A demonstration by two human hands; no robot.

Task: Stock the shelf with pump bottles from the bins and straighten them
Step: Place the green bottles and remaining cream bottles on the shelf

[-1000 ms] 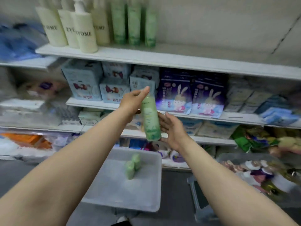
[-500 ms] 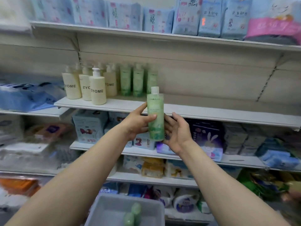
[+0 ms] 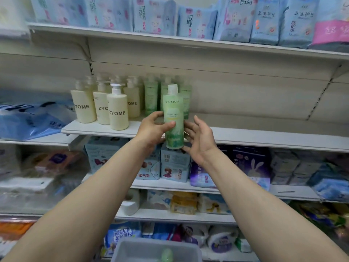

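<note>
A green bottle [image 3: 173, 118] is being held upright in front of the shelf [image 3: 245, 136], at its front edge, with the base below the edge. It is being gripped by the left hand [image 3: 152, 129], whose thumb and fingers are curled around its middle. The right hand [image 3: 200, 138] is being kept beside it with fingers spread and nearly straight, only the fingertips touching it. Cream pump bottles [image 3: 117, 110] and green bottles [image 3: 151, 95] are standing toward the left end of the shelf. A grey bin [image 3: 132, 250] is lying below.
</note>
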